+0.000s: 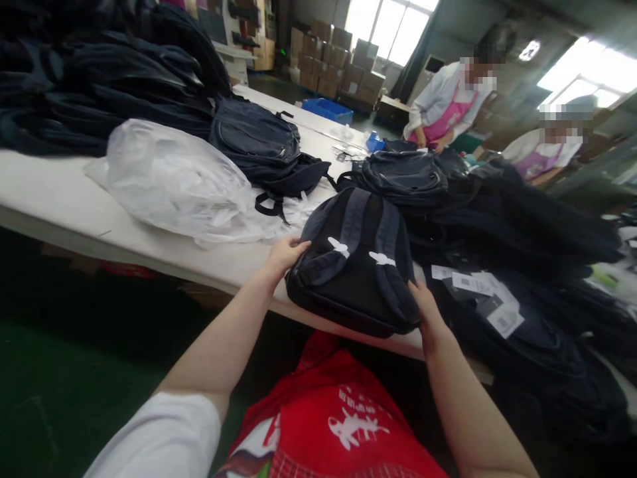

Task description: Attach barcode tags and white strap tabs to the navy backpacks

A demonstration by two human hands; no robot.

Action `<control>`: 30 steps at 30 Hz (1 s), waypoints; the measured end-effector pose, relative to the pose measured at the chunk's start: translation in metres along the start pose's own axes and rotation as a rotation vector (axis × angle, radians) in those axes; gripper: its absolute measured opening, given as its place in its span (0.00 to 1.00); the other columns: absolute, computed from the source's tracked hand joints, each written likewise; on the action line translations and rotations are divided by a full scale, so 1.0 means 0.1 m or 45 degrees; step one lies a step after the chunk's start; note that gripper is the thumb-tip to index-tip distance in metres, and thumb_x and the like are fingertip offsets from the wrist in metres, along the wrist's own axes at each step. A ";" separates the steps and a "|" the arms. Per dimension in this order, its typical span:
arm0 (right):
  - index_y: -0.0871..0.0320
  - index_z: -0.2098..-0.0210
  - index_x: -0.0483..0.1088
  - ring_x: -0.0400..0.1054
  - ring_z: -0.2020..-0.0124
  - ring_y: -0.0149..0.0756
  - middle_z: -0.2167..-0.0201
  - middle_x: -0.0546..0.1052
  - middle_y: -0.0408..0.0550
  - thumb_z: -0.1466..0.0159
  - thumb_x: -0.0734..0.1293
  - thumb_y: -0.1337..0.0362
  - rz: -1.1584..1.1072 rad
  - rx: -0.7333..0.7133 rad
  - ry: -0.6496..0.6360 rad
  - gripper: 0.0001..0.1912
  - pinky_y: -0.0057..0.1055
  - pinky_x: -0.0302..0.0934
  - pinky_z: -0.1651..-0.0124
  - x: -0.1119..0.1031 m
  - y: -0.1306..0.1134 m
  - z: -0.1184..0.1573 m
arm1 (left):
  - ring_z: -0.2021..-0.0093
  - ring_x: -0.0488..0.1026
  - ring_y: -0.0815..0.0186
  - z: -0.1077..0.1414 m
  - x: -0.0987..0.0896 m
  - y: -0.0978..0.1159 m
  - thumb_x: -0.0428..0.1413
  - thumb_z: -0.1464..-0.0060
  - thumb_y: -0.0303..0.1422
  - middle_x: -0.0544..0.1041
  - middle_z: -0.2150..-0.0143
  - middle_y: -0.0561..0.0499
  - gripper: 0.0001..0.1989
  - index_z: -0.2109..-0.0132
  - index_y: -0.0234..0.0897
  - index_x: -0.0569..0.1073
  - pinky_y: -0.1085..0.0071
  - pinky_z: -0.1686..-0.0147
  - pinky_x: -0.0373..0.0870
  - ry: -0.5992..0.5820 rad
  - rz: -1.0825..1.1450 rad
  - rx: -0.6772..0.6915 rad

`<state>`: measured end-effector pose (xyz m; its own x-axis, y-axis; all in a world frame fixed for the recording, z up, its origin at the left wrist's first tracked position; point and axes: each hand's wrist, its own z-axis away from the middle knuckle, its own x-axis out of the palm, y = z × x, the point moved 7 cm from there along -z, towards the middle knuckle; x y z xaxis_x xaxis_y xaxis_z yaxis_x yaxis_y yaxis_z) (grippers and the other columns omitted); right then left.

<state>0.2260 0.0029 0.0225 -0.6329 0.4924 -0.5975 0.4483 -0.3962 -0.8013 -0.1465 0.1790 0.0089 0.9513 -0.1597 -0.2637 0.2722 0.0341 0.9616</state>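
Observation:
A dark navy backpack (355,265) lies at the table's front edge, its back panel and shoulder straps facing up. White ties wrap around both straps. My left hand (288,255) grips the left side of the backpack, thumb on top and the other fingers hidden beneath. On the opposite side my right hand (424,304) holds the lower right edge, its fingers partly hidden by the bag. Left of the backpack is a clear plastic bag (174,179) full of white pieces.
Dark backpacks are piled at the left (114,79) and right (527,318), some with white tags (470,283). Another backpack (256,133) lies behind the plastic bag on the white table (164,249). Two people in pink aprons stand across it, near a blue crate (327,111).

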 end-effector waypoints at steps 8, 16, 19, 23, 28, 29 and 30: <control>0.58 0.43 0.65 0.65 0.43 0.48 0.43 0.69 0.56 0.42 0.63 0.59 -0.202 -0.484 0.096 0.27 0.49 0.59 0.40 -0.63 -0.15 0.91 | 0.33 0.56 0.53 1.00 -0.43 0.76 0.50 0.53 0.28 0.59 0.32 0.43 0.36 0.35 0.38 0.58 0.51 0.37 0.59 -0.160 -0.724 0.895; 0.58 0.32 0.45 0.53 0.35 0.52 0.36 0.59 0.59 0.49 0.68 0.68 0.379 -1.046 0.040 0.49 0.53 0.53 0.36 -0.20 -0.53 1.40 | 0.33 0.56 0.52 1.51 0.10 0.97 0.56 0.51 0.27 0.60 0.33 0.43 0.35 0.35 0.36 0.61 0.52 0.34 0.51 -0.203 -1.311 1.198; 0.61 0.35 0.53 0.59 0.39 0.53 0.40 0.64 0.61 0.53 0.70 0.69 0.356 -1.051 0.050 0.47 0.52 0.57 0.39 -0.09 -0.43 1.11 | 0.39 0.65 0.50 1.20 0.23 0.82 0.59 0.58 0.24 0.67 0.37 0.40 0.35 0.39 0.32 0.67 0.54 0.38 0.61 -0.275 -1.381 1.123; 0.56 0.50 0.70 0.67 0.49 0.47 0.50 0.74 0.53 0.49 0.67 0.71 0.387 -1.146 -0.005 0.25 0.47 0.61 0.44 -0.10 -0.56 0.89 | 0.46 0.72 0.50 0.95 0.24 0.89 0.58 0.58 0.22 0.71 0.40 0.41 0.32 0.42 0.35 0.70 0.56 0.47 0.70 -0.272 -1.422 1.078; 0.57 0.64 0.73 0.71 0.58 0.44 0.61 0.77 0.51 0.46 0.66 0.70 0.384 -1.084 0.077 0.10 0.36 0.65 0.56 -0.27 -0.85 0.65 | 0.48 0.74 0.50 0.80 0.23 1.18 0.57 0.54 0.25 0.74 0.43 0.46 0.27 0.44 0.41 0.73 0.56 0.51 0.72 -0.238 -1.420 1.016; 0.57 0.66 0.73 0.71 0.60 0.43 0.63 0.77 0.51 0.46 0.66 0.69 0.409 -1.059 0.073 0.08 0.34 0.65 0.59 -0.27 -0.89 0.60 | 0.49 0.74 0.50 0.78 0.23 1.21 0.57 0.53 0.26 0.75 0.44 0.47 0.25 0.45 0.43 0.73 0.57 0.51 0.72 -0.256 -1.416 0.999; 0.57 0.68 0.72 0.71 0.63 0.42 0.66 0.77 0.51 0.45 0.66 0.69 0.441 -1.046 0.063 0.05 0.33 0.64 0.61 -0.27 -0.91 0.56 | 0.50 0.75 0.51 0.76 0.23 1.23 0.57 0.52 0.27 0.76 0.46 0.47 0.24 0.47 0.43 0.74 0.57 0.52 0.72 -0.267 -1.397 0.985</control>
<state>0.1672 -0.0178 0.1135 -0.3585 0.4888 -0.7953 0.9322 0.1418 -0.3330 -0.1017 0.1050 0.1271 0.2403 0.1053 -0.9650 0.6527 -0.7533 0.0803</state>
